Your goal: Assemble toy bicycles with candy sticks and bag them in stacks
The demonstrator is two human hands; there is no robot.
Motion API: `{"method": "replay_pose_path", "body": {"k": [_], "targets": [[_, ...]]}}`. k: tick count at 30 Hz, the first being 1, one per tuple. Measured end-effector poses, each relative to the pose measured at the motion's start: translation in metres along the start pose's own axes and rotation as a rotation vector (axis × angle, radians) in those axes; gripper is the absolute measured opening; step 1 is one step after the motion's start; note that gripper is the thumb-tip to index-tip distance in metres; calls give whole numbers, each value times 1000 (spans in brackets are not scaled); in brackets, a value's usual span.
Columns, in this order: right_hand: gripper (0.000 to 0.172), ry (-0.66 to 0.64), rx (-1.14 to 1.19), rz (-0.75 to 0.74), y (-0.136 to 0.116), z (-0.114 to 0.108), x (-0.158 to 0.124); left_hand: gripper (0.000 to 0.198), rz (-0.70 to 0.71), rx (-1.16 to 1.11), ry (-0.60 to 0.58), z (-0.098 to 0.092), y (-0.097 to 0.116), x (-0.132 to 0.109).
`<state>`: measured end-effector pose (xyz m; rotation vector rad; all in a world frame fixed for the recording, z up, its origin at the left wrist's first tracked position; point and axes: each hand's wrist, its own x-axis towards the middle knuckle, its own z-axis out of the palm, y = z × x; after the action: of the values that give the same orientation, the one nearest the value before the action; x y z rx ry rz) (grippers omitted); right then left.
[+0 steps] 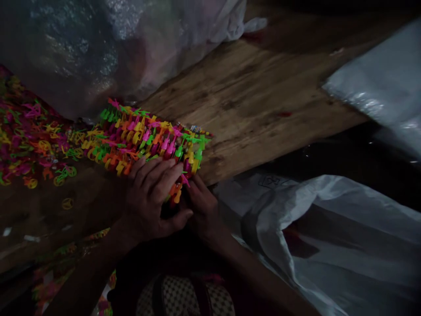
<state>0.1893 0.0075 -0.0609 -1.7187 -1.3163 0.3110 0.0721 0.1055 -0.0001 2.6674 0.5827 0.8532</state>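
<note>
A long bundle of small bright plastic toy pieces (144,138), pink, green, yellow and orange, lies across the near edge of a wooden board (256,96). My left hand (153,199) curls over the bundle's near end, fingers wrapped on top of it. My right hand (202,206) sits just to the right, underneath that same end, its fingers closed against the pieces. Both hands meet at the bundle's lower right corner.
Loose coloured plastic pieces (29,145) are heaped at the left. A clear plastic bag (98,48) bulges at the upper left. White woven sacks (329,228) lie at the right and lower right, another (384,83) at the far right. The scene is dim.
</note>
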Motion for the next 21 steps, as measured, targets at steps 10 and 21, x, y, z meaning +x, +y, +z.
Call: {"method": "replay_pose_path", "body": {"k": [10,21], "targets": [[21,50,142,97,-1,12,15,71,-354,163,45,36,24,31],[20,-152,172,2,-7,-6,18,65,-222,287,38,23,-10,11]]}}
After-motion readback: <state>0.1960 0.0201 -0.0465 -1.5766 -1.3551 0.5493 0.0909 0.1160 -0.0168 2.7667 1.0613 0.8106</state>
